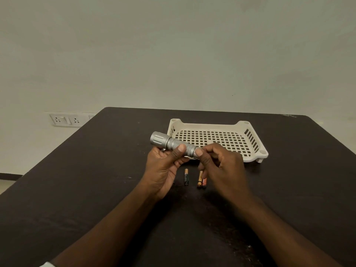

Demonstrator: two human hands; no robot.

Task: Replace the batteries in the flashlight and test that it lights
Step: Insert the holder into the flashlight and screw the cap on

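A silver metal flashlight point(169, 143) is held above the dark table, its head pointing up and to the left. My left hand point(163, 166) grips its knurled body from below, thumb on top. My right hand point(217, 162) pinches the tail end of the flashlight between thumb and fingers. On the table below lie three small batteries: a black one with a copper top point(186, 176), and two orange ones side by side point(200, 179) point(204, 182), partly hidden by my right hand.
A cream slotted plastic tray point(254, 140) stands on the table behind my hands, with nothing in it. The dark table point(96, 189) runs back to a pale wall. A wall socket panel point(66, 119) is at the left.
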